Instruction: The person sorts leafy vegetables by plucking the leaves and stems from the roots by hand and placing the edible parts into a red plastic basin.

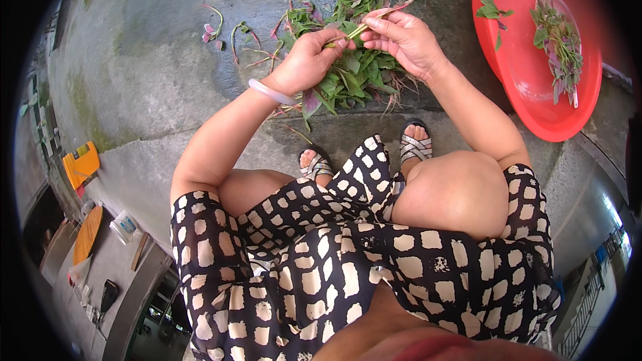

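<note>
My left hand pinches one end of a thin green stem, and a pale bangle circles that wrist. On the same stem, the thumb and fingertips of my right hand close nearer its reddish root end, which points up and right. Beneath both hands a heap of leafy greens lies on the wet concrete, probably amaranth, with green and purple leaves and stringy roots. My hands hide part of the heap. Several loose stems and a purple-leafed sprig are scattered to its left.
A red plastic basin stands at the right, holding a white strainer or dish with a bunch of greens; a leafy sprig clings near its rim. My sandalled feet are below the heap. A yellow object and white bucket are far left.
</note>
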{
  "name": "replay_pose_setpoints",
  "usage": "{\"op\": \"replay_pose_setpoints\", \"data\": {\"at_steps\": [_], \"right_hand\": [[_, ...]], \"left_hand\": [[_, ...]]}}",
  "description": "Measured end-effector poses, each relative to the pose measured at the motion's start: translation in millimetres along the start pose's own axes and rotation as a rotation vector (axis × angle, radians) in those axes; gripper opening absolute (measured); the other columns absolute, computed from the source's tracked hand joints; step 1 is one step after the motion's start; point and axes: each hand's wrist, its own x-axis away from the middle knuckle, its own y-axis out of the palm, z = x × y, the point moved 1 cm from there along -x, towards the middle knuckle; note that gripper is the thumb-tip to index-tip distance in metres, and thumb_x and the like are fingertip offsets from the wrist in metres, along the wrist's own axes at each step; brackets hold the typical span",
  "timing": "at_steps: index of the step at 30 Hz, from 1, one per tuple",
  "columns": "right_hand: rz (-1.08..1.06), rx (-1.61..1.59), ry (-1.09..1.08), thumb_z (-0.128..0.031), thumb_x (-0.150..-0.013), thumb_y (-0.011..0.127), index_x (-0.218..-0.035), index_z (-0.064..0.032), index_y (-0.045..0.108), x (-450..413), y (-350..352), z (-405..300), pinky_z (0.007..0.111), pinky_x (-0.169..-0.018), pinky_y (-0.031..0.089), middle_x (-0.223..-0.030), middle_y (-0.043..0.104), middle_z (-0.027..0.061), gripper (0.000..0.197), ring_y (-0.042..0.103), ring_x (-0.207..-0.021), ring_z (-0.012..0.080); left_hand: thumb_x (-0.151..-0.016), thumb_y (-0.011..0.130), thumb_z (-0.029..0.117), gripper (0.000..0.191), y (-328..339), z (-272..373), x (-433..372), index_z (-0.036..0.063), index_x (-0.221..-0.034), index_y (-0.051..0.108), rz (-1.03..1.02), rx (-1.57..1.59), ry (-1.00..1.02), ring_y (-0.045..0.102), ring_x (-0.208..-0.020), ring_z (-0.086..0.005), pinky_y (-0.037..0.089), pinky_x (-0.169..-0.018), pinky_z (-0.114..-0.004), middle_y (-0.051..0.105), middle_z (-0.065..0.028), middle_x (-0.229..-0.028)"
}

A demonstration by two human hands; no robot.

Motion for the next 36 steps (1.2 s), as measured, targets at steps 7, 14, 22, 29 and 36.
{"op": "replay_pose_setpoints", "data": {"at_steps": [7, 14, 22, 29, 36], "right_hand": [[0.012, 0.828, -0.498, -0.007, -0.084, 0.06, -0.089, 0.0016, 0.066, 14, 25, 14, 0.025, -0.066, 0.049, -0.08, 0.066, 0.0065, 0.012, 0.061, -0.074, 0.0108], [0.004, 0.507, -0.178, -0.008, -0.089, 0.055, -0.095, 0.0037, 0.06, 5, 24, 36, 0.025, -0.07, 0.051, -0.086, 0.063, 0.0067, 0.014, 0.061, -0.076, 0.0122], [-0.429, 1.072, 0.251, -0.019, -0.085, 0.061, -0.12, 0.0056, 0.049, 13, 54, 66, 0.027, -0.076, 0.049, -0.104, 0.064, 0.0135, 0.044, 0.061, -0.085, 0.0143], [0.041, 0.638, 0.396, -0.017, -0.088, 0.056, -0.112, 0.0019, 0.054, 65, -14, 56, 0.026, -0.071, 0.048, -0.096, 0.064, 0.0091, 0.031, 0.059, -0.079, 0.0115], [0.203, 0.563, 0.517, -0.014, -0.09, 0.053, -0.11, 0.0013, 0.055, 89, -19, 58, 0.024, -0.069, 0.047, -0.093, 0.063, 0.0068, 0.025, 0.057, -0.076, 0.01]], "left_hand": [[-0.091, 0.049, 0.02, 0.021, -3, -15, -4, 0.0014, -0.089, 0.058, 0.09, -0.348, -0.099, 0.049, -0.062, -0.0146, 0.042, -0.06, -0.03, 0.055, -0.0068, -0.067], [-0.09, 0.045, 0.025, 0.025, -95, -102, 19, 0.0063, -0.093, 0.061, 0.39, -0.619, -0.359, 0.06, -0.083, -0.0347, 0.045, -0.074, -0.04, 0.064, -0.018, -0.085], [-0.088, 0.047, 0.03, 0.027, -195, -176, 44, 0.0116, -0.103, 0.06, 0.697, -0.892, -0.621, 0.059, -0.093, -0.0382, 0.046, -0.081, -0.044, 0.065, -0.0173, -0.093], [-0.08, 0.058, 0.023, 0.028, -246, -248, 12, 0.0074, -0.103, 0.062, 0.873, -0.809, -0.499, 0.06, -0.093, -0.0355, 0.047, -0.081, -0.042, 0.064, -0.0189, -0.095], [-0.081, 0.053, 0.013, 0.033, -225, -254, -15, 0.0092, -0.114, 0.057, 0.728, -0.662, -0.718, 0.054, -0.11, -0.0341, 0.044, -0.093, -0.04, 0.057, -0.0194, -0.116]]}}
